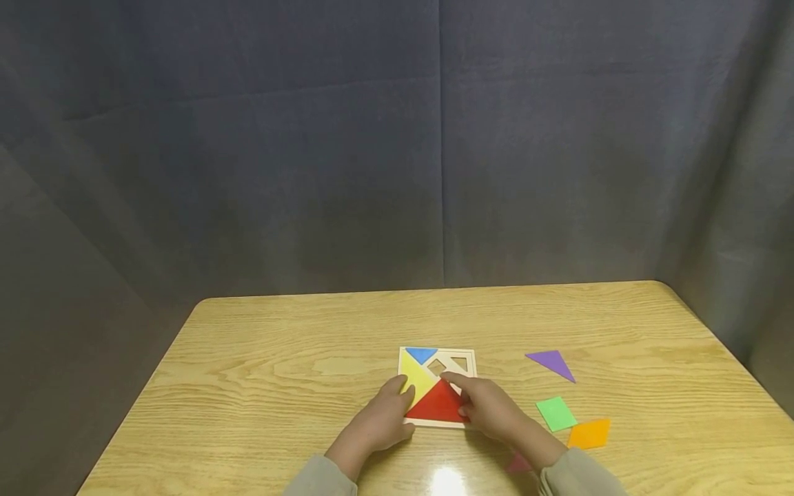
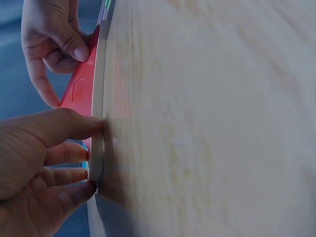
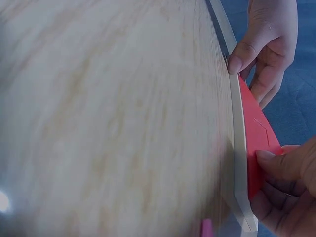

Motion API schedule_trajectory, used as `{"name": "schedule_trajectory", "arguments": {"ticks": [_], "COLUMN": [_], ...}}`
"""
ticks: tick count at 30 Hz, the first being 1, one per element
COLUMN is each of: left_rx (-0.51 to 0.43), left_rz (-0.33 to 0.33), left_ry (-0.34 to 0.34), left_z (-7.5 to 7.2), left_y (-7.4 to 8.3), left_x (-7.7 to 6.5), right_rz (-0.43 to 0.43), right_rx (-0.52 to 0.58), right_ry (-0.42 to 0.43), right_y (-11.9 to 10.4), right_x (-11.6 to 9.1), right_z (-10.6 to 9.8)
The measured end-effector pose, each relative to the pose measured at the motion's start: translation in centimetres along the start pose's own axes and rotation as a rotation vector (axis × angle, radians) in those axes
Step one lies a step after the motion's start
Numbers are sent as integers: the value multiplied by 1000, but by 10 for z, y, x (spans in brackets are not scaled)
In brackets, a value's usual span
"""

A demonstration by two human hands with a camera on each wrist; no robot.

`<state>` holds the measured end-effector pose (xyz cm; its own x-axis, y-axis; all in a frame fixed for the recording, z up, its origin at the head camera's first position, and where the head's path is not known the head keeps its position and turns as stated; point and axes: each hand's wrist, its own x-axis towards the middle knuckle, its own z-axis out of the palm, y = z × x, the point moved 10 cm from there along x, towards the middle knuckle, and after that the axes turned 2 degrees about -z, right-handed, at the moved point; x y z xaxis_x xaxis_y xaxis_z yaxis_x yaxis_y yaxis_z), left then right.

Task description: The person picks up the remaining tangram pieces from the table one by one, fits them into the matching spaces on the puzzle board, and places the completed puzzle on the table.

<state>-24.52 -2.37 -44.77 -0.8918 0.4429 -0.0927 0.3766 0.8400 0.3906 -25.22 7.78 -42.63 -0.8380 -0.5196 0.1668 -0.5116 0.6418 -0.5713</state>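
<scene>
Head view: red triangle (image 1: 437, 404) in the near half of the wooden tray (image 1: 434, 423), set centrally on the table (image 1: 279, 358). Long edge runs left to right along the near rim; apex points away, toward the tray's middle. Right grip (image 1: 493, 410) comes in from the right, fingers bent, holding the triangle between index fingertip at the apex and thumb lower down. The piece therefore lies to the left of that grip. Left grip (image 1: 380, 419) clasps the tray's near-left corner, close to the triangle's other end. Right is the nearer for the piece, to my eye; left seems the anchor. Yellow triangle (image 1: 417, 372) borders red on the left. Wrist views, low along the rim: thumb on the red face; cannot tell whether the piece sits fully flush.
</scene>
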Motion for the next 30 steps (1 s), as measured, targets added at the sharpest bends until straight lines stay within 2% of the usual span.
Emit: {"name": "schedule_trajectory", "arguments": {"ticks": [14, 23, 30], "left_rx": [-9, -1, -1], "left_rz": [10, 20, 38], "left_ry": [10, 20, 24], "left_z": [-1, -1, -2], "left_y": [1, 1, 2], "left_x": [-1, -1, 0], "right_rz": [-5, -11, 42], "right_rx": [-13, -62, -30], "right_ry": [-21, -20, -69], "right_y": [-2, -4, 1], "right_x": [4, 8, 11], "right_z": [4, 4, 6]}}
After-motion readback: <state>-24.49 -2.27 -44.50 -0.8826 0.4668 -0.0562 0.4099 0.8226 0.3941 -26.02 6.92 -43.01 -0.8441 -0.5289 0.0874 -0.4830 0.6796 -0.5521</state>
